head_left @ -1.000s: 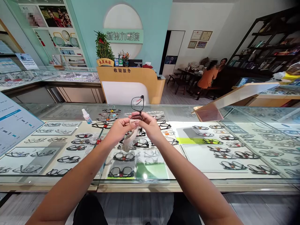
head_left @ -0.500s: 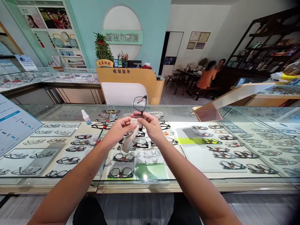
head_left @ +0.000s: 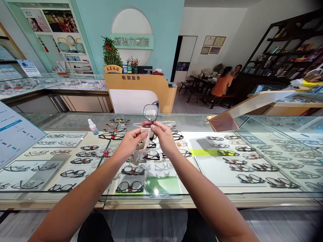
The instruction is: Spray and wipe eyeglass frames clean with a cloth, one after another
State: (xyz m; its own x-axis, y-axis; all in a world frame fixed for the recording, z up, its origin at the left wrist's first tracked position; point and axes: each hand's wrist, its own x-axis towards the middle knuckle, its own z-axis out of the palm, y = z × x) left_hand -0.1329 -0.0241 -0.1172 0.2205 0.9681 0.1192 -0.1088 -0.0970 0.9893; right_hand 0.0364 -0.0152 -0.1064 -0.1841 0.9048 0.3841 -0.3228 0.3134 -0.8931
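Observation:
Above the glass counter, both hands are close together around a pair of dark-framed glasses point(head_left: 150, 112), one lens standing upright above the fingers. My left hand point(head_left: 131, 141) is closed on a pale cloth point(head_left: 141, 149), which hangs below the fingers. My right hand point(head_left: 163, 136) pinches the glasses near the middle, its thumb beside the top of the cloth. The other lens is mostly hidden behind the fingers and cloth. A small white spray bottle point(head_left: 93, 126) with a blue label stands on the counter, left of the hands.
Rows of spectacles lie inside the glass display counter point(head_left: 161, 196). A slanted blue-and-white sheet point(head_left: 17, 134) is at the left, and a wooden-edged stand point(head_left: 224, 122) at the right. Beyond are a reception desk point(head_left: 141, 84) and a seated person in orange point(head_left: 222, 84).
The upright lens has turned slightly and now shows a paler reflection. My left fingers and the cloth have shifted a little; both hands keep their hold.

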